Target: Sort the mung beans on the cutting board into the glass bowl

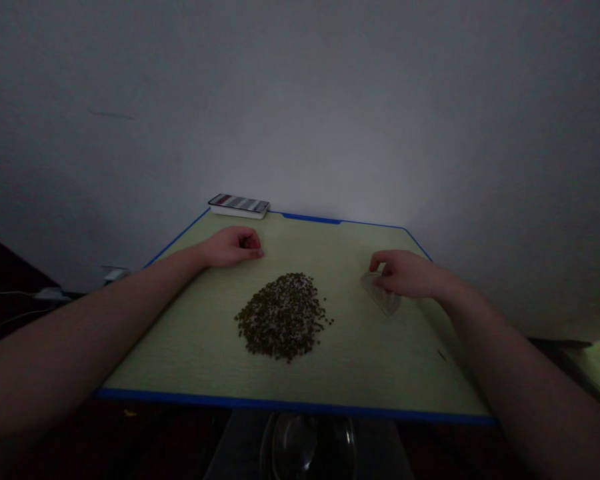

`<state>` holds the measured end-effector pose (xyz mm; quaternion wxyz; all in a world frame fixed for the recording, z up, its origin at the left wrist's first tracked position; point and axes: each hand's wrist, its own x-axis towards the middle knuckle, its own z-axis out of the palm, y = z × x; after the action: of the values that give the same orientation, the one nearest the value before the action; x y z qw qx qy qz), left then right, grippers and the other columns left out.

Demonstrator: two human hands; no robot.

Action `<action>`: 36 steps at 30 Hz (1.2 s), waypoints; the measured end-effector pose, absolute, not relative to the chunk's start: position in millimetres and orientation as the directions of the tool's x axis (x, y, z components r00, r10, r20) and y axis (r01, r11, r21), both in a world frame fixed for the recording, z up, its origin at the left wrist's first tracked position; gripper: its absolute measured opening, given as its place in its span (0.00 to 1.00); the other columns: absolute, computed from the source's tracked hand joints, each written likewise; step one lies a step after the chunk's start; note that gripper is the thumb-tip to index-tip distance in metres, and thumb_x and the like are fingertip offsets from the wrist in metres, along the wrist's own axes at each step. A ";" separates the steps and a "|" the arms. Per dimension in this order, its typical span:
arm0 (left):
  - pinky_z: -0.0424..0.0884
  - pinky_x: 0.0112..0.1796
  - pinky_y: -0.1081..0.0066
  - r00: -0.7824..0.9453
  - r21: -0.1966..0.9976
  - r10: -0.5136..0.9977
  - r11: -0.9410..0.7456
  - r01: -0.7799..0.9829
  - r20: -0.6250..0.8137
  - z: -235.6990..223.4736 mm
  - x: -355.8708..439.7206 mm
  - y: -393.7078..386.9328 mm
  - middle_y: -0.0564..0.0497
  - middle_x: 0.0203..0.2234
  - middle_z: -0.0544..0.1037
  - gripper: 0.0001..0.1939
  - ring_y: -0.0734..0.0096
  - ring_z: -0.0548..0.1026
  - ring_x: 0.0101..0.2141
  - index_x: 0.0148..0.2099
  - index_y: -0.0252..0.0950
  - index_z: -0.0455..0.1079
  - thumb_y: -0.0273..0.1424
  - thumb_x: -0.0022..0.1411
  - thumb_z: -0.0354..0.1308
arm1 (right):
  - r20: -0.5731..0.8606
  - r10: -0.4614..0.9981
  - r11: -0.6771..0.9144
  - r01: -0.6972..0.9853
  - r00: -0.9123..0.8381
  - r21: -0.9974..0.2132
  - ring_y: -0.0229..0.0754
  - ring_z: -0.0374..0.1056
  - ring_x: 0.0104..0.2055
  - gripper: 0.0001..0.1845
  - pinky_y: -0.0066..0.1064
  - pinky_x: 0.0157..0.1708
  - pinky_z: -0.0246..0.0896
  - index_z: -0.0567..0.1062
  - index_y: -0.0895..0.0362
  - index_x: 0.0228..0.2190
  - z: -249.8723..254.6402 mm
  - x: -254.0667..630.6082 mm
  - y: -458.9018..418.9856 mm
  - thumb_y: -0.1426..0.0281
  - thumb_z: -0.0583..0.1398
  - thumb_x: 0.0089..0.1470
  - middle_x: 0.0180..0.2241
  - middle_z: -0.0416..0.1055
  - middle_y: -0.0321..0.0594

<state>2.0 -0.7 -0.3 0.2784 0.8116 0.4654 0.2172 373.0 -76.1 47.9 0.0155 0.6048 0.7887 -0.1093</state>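
A heap of small mixed grains [283, 317], dark greenish-brown and pale, lies on the pale yellow-green table [190, 347], with a few loose bits at its right side. To the right of the heap, my right hand [403, 273] is closed on a clear plastic piece [387, 300], thin and see-through, tilted toward the tabletop. Its exact kind does not show. My left hand [233, 247] rests on the table behind and left of the heap. Its fingers curl loosely, with a gap to the thumb, and nothing shows in it.
At the back left corner a phone [240, 203] lies on a white box [237, 212]. Blue edging [290, 403] borders the table, and a wall stands behind it. Below the front edge is a round, shiny glass-like container [307, 447]. A small dark mark [441, 355] lies near my right forearm.
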 end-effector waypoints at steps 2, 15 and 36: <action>0.59 0.23 0.75 0.472 0.655 0.877 -0.410 0.635 0.091 0.3 2.3 -0.9 0.56 0.20 0.66 0.15 0.77 0.63 0.21 0.30 0.34 0.65 0.42 0.50 0.59 | -0.134 0.918 0.337 0.913 -0.373 -0.231 0.39 0.67 0.27 0.16 0.29 0.26 0.56 0.74 0.57 0.41 43.4 363.4 -78.1 0.71 0.57 0.48 0.27 0.74 0.39; 0.59 0.22 0.75 0.460 0.684 0.885 -0.383 0.621 0.078 1.9 3.9 -3.5 0.56 0.19 0.66 0.16 0.78 0.62 0.21 0.30 0.35 0.65 0.43 0.49 0.60 | 0.008 0.755 0.602 0.688 -0.656 -0.406 0.40 0.68 0.39 0.19 0.31 0.39 0.60 0.75 0.57 0.45 26.7 327.0 -89.1 0.75 0.54 0.52 0.40 0.75 0.42; 0.59 0.23 0.75 0.460 0.660 0.882 -0.404 0.634 0.099 2.0 3.9 -3.5 0.56 0.19 0.67 0.16 0.78 0.62 0.21 0.30 0.34 0.66 0.42 0.49 0.60 | -0.065 0.661 0.638 0.606 -0.747 -0.475 0.41 0.67 0.41 0.19 0.32 0.42 0.60 0.75 0.55 0.43 31.3 323.0 -99.1 0.78 0.55 0.50 0.42 0.74 0.40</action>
<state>3.9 -3.5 2.0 0.2787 0.8076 0.4694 0.2231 323.0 -99.1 31.3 -0.0573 0.3507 0.9033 -0.2404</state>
